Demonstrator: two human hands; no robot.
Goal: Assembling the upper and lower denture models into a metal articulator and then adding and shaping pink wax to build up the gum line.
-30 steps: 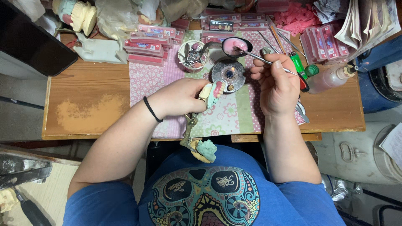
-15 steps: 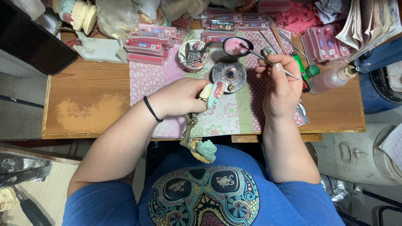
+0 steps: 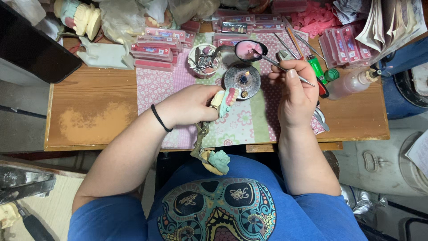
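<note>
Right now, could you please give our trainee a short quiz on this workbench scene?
1. True or false: the left hand holds a denture model with pink gums.
2. The thin metal tool in the right hand has its tip in: A) the small pink-filled dish, B) the clear bottle, C) the cup of tools.
3. Which wrist wears the black band?

Key: 1 true; 2 A; 3 left.
</note>
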